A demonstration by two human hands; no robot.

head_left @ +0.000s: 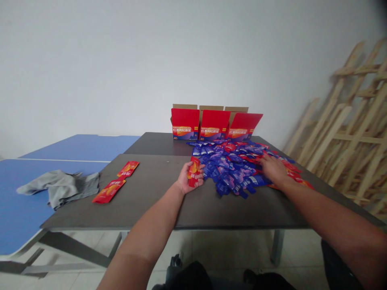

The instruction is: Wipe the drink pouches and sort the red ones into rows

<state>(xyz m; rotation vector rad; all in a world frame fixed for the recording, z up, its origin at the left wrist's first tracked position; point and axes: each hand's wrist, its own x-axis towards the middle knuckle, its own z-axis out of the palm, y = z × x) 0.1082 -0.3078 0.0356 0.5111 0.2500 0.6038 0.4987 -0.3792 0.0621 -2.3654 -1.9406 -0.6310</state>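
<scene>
My left hand (189, 178) is palm up over the middle of the dark table, fingers curled round a red packet (194, 171). My right hand (273, 167) reaches into the right part of a broad pile of blue packets (231, 167); its fingertips are pressed together among red packets (294, 175), and what they grip is too hidden to name. At the left of the table lie two red packets, one nearer the front (109, 191) and one behind it (128, 169), their ends meeting.
Three red-and-blue boxes (185, 123) (214, 125) (242, 126) with raised flaps stand behind the pile. A grey cloth (65, 187) lies across the dark table (145, 209) and a blue table (18, 209). Wooden frames (359, 137) lean at the right.
</scene>
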